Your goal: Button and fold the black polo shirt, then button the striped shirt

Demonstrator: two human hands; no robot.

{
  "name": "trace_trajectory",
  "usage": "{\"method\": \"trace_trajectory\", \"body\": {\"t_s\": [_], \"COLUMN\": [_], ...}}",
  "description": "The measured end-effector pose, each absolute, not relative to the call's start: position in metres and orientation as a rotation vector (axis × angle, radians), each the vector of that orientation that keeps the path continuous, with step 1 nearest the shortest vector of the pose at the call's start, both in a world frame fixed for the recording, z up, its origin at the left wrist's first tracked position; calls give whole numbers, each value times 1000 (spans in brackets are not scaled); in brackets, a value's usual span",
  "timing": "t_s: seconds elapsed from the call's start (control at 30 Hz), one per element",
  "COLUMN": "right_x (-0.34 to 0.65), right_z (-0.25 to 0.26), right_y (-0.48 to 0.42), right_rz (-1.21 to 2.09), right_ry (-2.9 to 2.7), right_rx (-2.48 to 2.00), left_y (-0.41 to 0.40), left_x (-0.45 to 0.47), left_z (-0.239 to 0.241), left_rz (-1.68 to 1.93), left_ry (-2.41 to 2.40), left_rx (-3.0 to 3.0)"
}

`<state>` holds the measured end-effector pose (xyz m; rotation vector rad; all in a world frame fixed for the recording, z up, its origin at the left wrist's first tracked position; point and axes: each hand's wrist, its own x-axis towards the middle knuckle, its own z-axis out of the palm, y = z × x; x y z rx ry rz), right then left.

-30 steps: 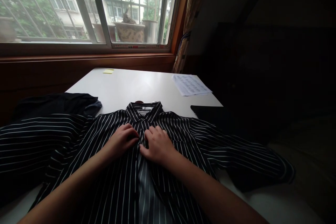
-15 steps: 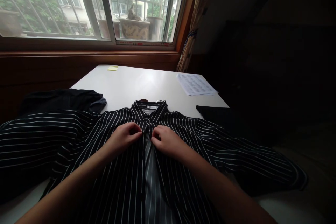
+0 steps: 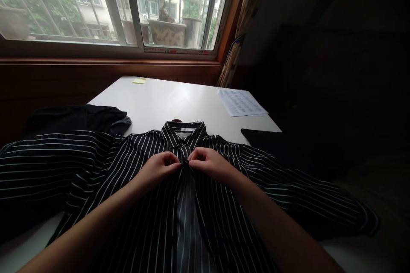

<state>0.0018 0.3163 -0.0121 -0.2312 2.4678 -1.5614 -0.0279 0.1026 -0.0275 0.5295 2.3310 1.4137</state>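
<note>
A black shirt with white stripes [image 3: 147, 204] lies face up, its collar [image 3: 183, 133] pointing away from me and its sleeves spread to both sides. Just below the collar, my left hand [image 3: 160, 165] pinches the left front edge between thumb and fingers. Facing it, my right hand [image 3: 208, 163] is closed on the right front edge in a similar pinch. The two fingertips are close together over the front opening. Below them the fronts part, and the greyish inside of the back shows. Any button between the fingers is too small to make out.
Dark folded clothing [image 3: 77, 119] lies at the left by the sleeve. On the white table [image 3: 153, 98] are a yellow sticky note [image 3: 139, 81] and printed sheets [image 3: 241, 102]. A flat dark item [image 3: 262, 136] sits beyond the right sleeve. A barred window is behind the table.
Both hands have drawn closer together at the shirt's opening. My left hand moved slightly right, and my right hand rose a little, its fingers now near the left fingertips.
</note>
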Motion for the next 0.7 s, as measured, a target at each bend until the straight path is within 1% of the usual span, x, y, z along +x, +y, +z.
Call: {"method": "trace_trajectory", "body": {"t_s": [0.2,0.4,0.7], "right_x": [3,1,4], "right_z": [-23,-40,-37], "right_y": [310,309,308], "right_rz": [-1693,-1880,-1976], "right_ry": [2381,2265,2247], "right_rx": [-162,-95,-103], "left_y": [103,103,104], "left_x": [-27,-28,-27], "left_z": [-28,-34,-38], "left_rz": [1466,1498,1535], "left_ry": [2211,2221,2268], "left_rx": [427,436,437]}}
